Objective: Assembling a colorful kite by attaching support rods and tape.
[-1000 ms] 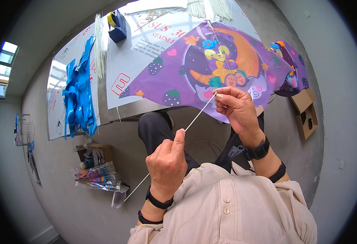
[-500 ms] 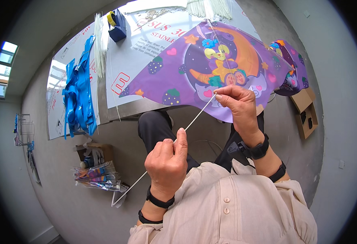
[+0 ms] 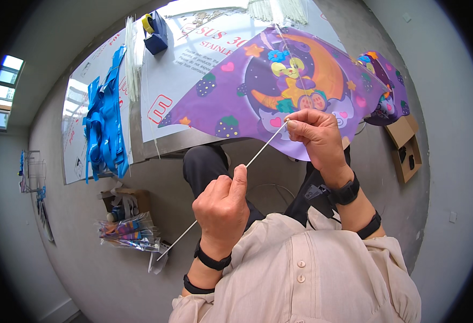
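Note:
A thin white rod (image 3: 266, 147) runs slantwise between my hands, its lower end sticking out past my left wrist. My left hand (image 3: 221, 203) is closed around the rod with the thumb laid along it. At the upper end, my right hand (image 3: 316, 134) pinches the tip between thumb and fingers; a small pale piece seems to sit there, too small to name. Behind my right hand, a purple kite sail (image 3: 209, 110) with a cartoon animal on an orange moon spreads over the table and hangs past its front edge.
Blue ribbon-like strips (image 3: 106, 124) lie on the table's left, near a bundle of thin white rods (image 3: 133, 64) and a blue tape dispenser (image 3: 155, 35). Another purple printed piece (image 3: 387, 86) hangs at the right. An open cardboard box (image 3: 406, 159) and clear plastic packages (image 3: 128, 232) are on the floor.
The rod has shifted slightly up and right through my left hand, so less of it sticks out below. My right hand still pinches its upper end, its fingers a little more curled.

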A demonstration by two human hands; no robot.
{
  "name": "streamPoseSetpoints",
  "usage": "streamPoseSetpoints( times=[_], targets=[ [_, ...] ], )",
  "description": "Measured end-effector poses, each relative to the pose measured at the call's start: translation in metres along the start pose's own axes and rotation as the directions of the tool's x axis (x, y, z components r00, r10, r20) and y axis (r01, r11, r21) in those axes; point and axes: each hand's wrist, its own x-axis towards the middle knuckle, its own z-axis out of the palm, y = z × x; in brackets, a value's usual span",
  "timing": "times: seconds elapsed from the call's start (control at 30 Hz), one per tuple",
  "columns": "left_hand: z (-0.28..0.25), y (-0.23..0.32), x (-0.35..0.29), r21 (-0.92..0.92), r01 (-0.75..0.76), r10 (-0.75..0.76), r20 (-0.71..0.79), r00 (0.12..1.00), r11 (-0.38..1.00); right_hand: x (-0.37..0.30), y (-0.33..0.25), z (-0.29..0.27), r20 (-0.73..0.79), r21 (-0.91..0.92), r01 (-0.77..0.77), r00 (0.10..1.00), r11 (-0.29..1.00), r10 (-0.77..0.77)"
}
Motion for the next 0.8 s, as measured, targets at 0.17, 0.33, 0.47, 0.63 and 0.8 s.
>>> streamPoseSetpoints(
  times=[0.17,0.33,0.47,0.63,0.8],
  targets=[
    [0.003,0.0,-0.003,0.014,-0.013,0.013,-0.015,1.0,1.0,0.003,0.003,-0.005,0.145,0.409,-0.257,0.966,0.875,0.216],
    [0.001,-0.008,-0.001,-0.592,0.364,-0.244,0.274,0.93,0.719,0.008,0.002,-0.015,0.26,0.354,-0.242,0.953,0.903,0.154],
    [0.012,-0.01,0.005,-0.47,0.274,-0.257,0.103,0.961,0.839,0.015,0.008,0.0,0.163,0.266,-0.169,0.978,0.949,0.129],
    [0.021,-0.027,0.024,-0.244,0.102,-0.119,-0.054,0.991,0.964,0.036,0.013,0.004,0.227,0.466,-0.304,0.949,0.831,0.22],
    [0.028,-0.052,0.048,-0.494,0.286,-0.208,0.207,0.956,0.821,0.056,0.022,0.015,0.22,0.242,-0.23,0.959,0.943,0.178]
  ],
)
